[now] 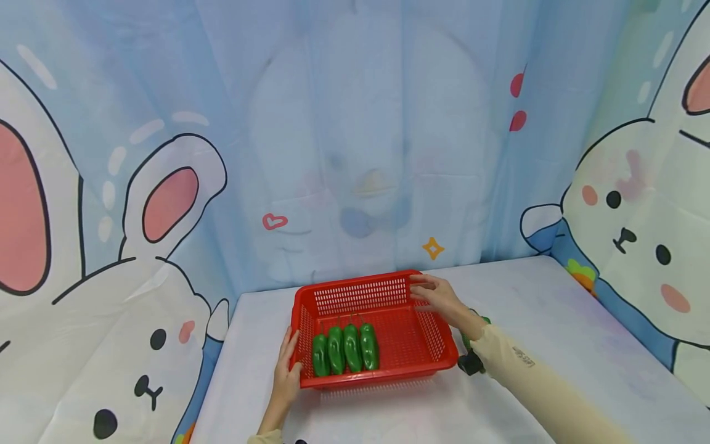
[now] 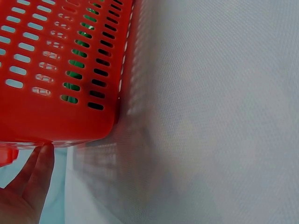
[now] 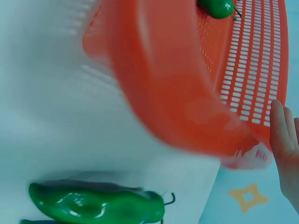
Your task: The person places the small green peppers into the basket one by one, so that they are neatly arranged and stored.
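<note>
A red plastic basket (image 1: 396, 370) with slotted walls stands on the white table. Several green chili peppers (image 1: 344, 350) lie side by side in its left half, stems toward the back. My left hand (image 1: 286, 376) is at the basket's left end, its straight fingertips touching the wall, as the left wrist view also shows. Across the basket, my right hand (image 1: 438, 295) rests at the back right corner with its fingers extended at the rim. Below the basket in the right wrist view, a green pepper (image 3: 98, 205) lies on the table.
More green (image 1: 466, 341) shows partly hidden under the right forearm, beside a dark object (image 1: 470, 364). A blue curtain (image 1: 355, 142) with printed rabbits hangs close behind the table and at both sides. The white table surface (image 1: 554, 320) extends to the right.
</note>
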Available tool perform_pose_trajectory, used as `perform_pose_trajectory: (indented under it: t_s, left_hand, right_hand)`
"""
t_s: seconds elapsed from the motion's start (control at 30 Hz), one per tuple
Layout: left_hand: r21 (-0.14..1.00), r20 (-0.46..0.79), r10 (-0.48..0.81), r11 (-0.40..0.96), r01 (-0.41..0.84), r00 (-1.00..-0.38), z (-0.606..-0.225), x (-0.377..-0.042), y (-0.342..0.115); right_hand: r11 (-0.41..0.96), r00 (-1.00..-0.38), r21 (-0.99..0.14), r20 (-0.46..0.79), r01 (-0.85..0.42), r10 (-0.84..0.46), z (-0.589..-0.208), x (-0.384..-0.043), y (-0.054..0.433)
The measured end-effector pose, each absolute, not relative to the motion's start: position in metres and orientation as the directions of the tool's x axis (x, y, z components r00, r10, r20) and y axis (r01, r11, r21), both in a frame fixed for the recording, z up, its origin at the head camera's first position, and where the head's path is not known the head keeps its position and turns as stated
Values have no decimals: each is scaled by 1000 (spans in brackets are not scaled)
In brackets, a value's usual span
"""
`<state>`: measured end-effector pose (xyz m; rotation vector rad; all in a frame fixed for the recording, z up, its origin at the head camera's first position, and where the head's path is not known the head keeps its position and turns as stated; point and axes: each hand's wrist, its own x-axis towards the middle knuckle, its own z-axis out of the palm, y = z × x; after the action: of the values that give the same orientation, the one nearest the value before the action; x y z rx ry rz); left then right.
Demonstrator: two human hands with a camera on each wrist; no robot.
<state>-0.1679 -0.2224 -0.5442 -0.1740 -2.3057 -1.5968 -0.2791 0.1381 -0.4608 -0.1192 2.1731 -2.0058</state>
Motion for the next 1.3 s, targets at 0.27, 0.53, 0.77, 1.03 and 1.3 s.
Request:
perform_pose_trajectory:
  t_s: [0.27,0.53,0.77,1.03,1.3]
  left_hand:
    - [884,327,-78,377,276,-942,-544,-168,-222]
    - [880,324,-85,393,267,-942,-544,-167,-223]
    - [890,296,-80,386,244,-952,-543,-168,-223]
    - [885,313,-86,387,258,-946,-544,-168,-223]
    - [872,357,-80,387,301,-931,-544,-168,-221]
  right_hand:
    - [83,-987,-996,-55,43,-151,-460,-278,164]
    - [112,-992,-992,-66,54,-106,-465,-276,194]
    - [221,-993,-971,-106,93,-48,-469,-272,220]
    - [314,-991,-940,-137,131,3,-481,-268,250]
    - [339,-987,-927,-157,160,36,-491,-262,267]
